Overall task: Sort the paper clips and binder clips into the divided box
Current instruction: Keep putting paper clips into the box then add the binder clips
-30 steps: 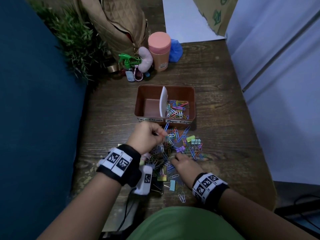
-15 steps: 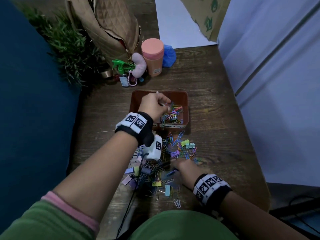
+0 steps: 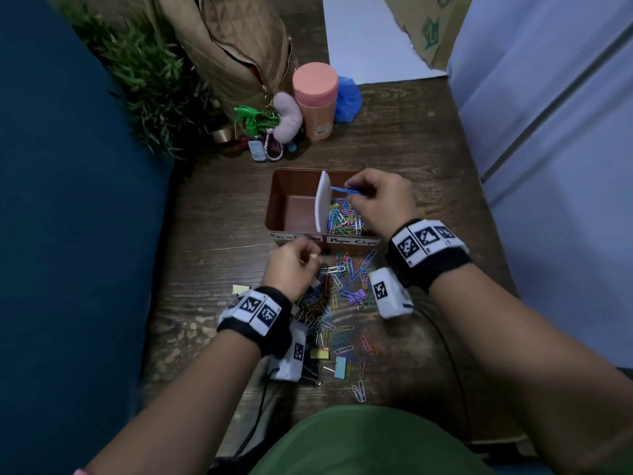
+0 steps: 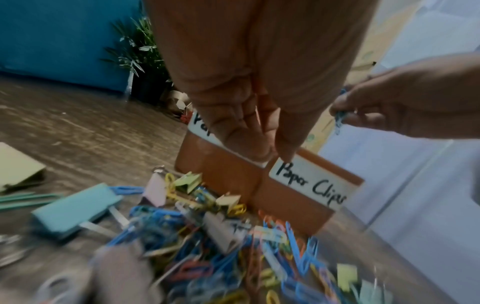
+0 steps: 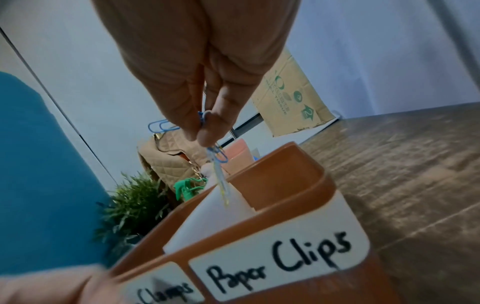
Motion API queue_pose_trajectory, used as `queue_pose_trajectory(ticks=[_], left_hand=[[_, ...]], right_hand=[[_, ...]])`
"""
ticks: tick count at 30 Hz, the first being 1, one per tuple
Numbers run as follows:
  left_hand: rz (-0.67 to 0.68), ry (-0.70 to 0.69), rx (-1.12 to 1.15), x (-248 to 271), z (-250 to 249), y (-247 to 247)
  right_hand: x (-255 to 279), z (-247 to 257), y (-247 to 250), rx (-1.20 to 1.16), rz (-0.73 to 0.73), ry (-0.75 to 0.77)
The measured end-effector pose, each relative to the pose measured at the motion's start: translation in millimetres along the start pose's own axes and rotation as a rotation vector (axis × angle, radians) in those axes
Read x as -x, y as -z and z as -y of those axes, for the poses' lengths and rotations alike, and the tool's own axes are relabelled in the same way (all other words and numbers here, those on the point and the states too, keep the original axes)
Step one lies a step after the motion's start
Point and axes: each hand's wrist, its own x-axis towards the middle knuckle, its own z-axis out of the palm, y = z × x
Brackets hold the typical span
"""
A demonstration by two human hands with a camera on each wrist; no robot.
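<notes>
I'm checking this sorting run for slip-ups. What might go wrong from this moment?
The right hand pinches blue paper clips right above the white divider, so some may fall into the empty left compartment. Dangling linked clips could snag the divider. Binder clips lie tangled in the pile, so the left hand might grab both kinds.

One divided box (image 3: 294, 186), two hands
</notes>
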Motion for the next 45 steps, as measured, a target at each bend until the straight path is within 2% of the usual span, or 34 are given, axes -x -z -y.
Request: queue_pose_trajectory(ticks=[4, 7, 9, 12, 16, 18, 22, 27, 29, 31, 36, 40, 43, 45], left_hand=[[0.237, 0.031, -0.22, 18, 23, -23], [0.354, -0.103, -0.352, 26, 23, -40], [0.386, -0.206, -0.431, 30, 16, -52], [0.414, -0.266, -0.516, 27, 5, -68], [0.425, -0.309, -0.58, 16, -4, -80], [0.404, -0.31, -0.548, 11, -3, -80], [0.365, -0.18, -0.349, 6, 5, -73], [0.334, -0.128, -0.284, 6, 23, -64], [0.315, -0.129, -0.305, 7, 27, -64], [0.328, -0.115, -0.33, 9, 29, -62], [0.482, -0.104, -0.414, 17, 24, -60], [0.541, -0.177, -0.556, 19, 20, -59], [0.533, -0.217, -0.51, 18, 22, -59], [0.519, -0.216, -0.491, 17, 25, -60]], right_hand=[[7, -16, -2, 0.124, 0.093, 0.001], [32, -34, 6, 0.161, 0.012, 0.117], [53, -52, 13, 0.167, -0.052, 0.123], [86, -84, 20, 0.189, -0.066, -0.015], [108, -120, 18, 0.241, 0.029, -0.162], [108, -127, 13, 0.243, 0.079, -0.173], [94, -122, 2, 0.314, 0.133, -0.124], [74, -109, -11, 0.624, 0.435, -0.083], [70, -106, -14, 0.687, 0.485, -0.078], [68, -105, -16, 0.664, 0.475, -0.087], [70, -98, -11, 0.542, 0.448, -0.117], [68, -96, 7, 0.348, 0.283, -0.226], [58, -107, 27, 0.311, 0.145, -0.311], [54, -117, 37, 0.329, 0.116, -0.35]])
